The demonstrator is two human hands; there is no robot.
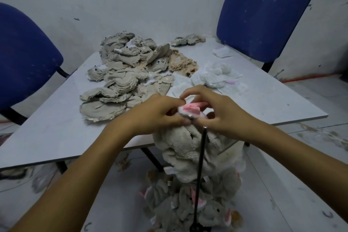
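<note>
With a pile (128, 73) of flat grey pieces lying on the table (56, 133) left of centre, a person's left hand (160, 113) and right hand (216, 111) meet mid-frame, just past the table's near edge. They are working a plush skin (180, 145) that hangs around an upright black rod (201, 156).

The step looks to be easing the skin's pink-lined ear (190, 110) out near the rod's tip. It should go best with the ear kept centred and the fabric drawn down evenly on both sides. A light touch would keep the rod from poking through a seam.

The left hand's fingers are curled, pinching the ear's white edge from the left. The right hand's thumb and bent fingers close on the ear from the right and above. A heap (188, 209) of fluffier skins lies on the floor at bottom centre.
</note>
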